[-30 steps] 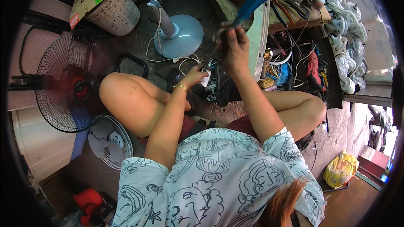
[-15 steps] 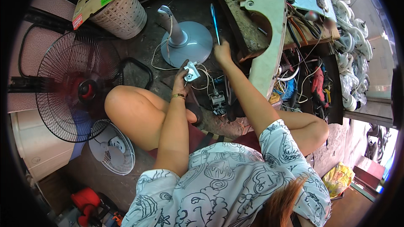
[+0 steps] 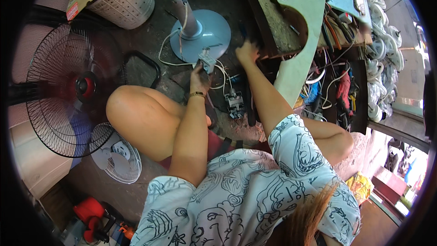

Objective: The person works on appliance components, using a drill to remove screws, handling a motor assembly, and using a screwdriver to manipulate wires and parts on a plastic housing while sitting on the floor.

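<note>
My left hand (image 3: 199, 79), a bracelet at its wrist, is closed around a small white plastic fan part (image 3: 208, 62) with pale wires beside it. It is held just in front of the grey round fan base (image 3: 213, 29). My right hand (image 3: 248, 53) reaches forward to the floor beside the workbench, its fingers smeared by motion. Just beyond those fingers is a blurred dark blue shape (image 3: 243, 29); whether the hand touches it cannot be told. A small bare motor (image 3: 235, 104) lies on the floor between my forearms, near the white wires.
On the left stand a black fan (image 3: 86, 86) and a white fan head (image 3: 119, 159). A perforated basket (image 3: 129, 7) with a cardboard box is at the back left. A cream curved panel (image 3: 302, 59) leans against the workbench (image 3: 268, 23); tools and wires fill the right side.
My right hand has moved slightly right, and the long blue screwdriver it held upright no longer shows clearly. My left hand has raised and tilted the white part toward the fan base.
</note>
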Available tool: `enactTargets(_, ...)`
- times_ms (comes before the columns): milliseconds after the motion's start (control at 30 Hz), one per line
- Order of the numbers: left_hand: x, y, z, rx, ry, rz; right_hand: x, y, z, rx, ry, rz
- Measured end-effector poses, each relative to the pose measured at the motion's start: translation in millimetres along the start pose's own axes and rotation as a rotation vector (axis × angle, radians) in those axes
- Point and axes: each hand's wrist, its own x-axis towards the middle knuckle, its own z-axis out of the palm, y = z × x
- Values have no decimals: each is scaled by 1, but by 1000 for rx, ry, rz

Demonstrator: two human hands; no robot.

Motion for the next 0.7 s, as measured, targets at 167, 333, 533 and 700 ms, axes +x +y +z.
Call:
enactTargets(167, 6, -5, 2, -47, 109, -79, -15, 7, 9, 475, 188, -285)
enactTargets(333, 10, 0, 4, -20, 253, -99, -89, 81, 52, 432, -64, -293)
enactTargets(533, 34, 8, -40, -141, 415, 23, -143, 122, 63, 10, -265, -166)
enactTargets(700, 44, 14, -53, -175, 497, 71, -148, 129, 66, -23, -341, -86)
